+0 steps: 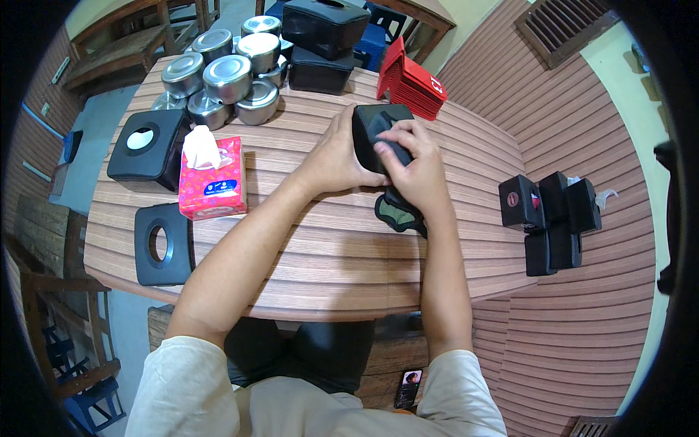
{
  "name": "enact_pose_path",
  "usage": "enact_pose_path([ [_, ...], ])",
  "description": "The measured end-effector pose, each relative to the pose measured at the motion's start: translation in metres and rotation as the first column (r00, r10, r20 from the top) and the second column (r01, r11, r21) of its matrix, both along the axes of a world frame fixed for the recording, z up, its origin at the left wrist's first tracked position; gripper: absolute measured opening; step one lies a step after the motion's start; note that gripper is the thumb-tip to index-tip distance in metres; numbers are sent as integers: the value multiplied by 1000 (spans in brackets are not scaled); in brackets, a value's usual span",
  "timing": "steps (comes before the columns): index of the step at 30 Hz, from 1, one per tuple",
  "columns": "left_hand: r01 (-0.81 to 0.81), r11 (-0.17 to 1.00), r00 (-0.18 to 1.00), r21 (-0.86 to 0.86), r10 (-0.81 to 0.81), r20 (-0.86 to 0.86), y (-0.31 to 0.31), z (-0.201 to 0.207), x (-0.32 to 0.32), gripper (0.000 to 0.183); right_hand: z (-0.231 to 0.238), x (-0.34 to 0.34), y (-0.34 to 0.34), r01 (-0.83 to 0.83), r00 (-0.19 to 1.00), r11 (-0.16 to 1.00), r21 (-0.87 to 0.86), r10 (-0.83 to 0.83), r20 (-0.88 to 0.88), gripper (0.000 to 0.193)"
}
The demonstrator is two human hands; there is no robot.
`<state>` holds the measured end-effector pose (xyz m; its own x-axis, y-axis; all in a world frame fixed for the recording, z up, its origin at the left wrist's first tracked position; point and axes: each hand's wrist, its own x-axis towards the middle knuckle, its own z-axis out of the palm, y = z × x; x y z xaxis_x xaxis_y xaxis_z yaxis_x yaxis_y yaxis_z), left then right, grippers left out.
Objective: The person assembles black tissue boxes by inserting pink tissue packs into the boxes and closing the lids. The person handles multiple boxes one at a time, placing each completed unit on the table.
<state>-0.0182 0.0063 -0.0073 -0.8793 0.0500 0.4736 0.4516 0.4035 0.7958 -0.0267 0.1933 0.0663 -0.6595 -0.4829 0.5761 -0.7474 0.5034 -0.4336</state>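
Near the middle of the table, my left hand (336, 156) grips the left side of a black box (382, 111), its fingers and thumb curled round it. My right hand (415, 162) is closed over the box's near face, fingers bent and pressing a dark grey cloth (381, 125) against it. Just below the hands, a black-edged piece with a green inner side (399, 213) hangs or lies by my right wrist; whether it joins the cloth is hidden. Left of my left forearm stand a pink tissue box (212, 191) with a tissue sticking out and a black tissue box cover (149, 162).
A black lid with a round hole (144, 247) lies at the front left. Stacked steel tins (228, 79) and two black boxes (320, 73) stand at the back. Red folded cards (415, 86) sit back right; several small black boxes (551, 222) are by the right wall.
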Motion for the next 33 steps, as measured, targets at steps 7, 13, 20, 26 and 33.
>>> enact_pose_path([
  [7, 10, 1000, 999, -18, -9, 53, -2, 18, 9, 141, -13, -24, 20, 401, 916, 913, 73, -398, -60, 30],
  [13, 15, 999, 1000, -36, -14, 18, -3, 16, 10, 135, -6, -12, 4, 182, 982, 972, 149, -186, 12, 33],
  [20, 133, 989, 987, 62, -126, -103, -2, 10, 5, 109, 3, 6, -10, -89, 990, 983, 161, 70, 124, 35],
  [26, 47, 999, 998, -12, -48, -47, 1, 14, 10, 127, -9, -15, -4, 157, 979, 969, 191, -179, 100, 42],
  [33, 44, 995, 999, -89, -42, 29, -1, 15, 10, 140, -15, -18, -3, 422, 897, 866, 268, -442, 17, 49],
])
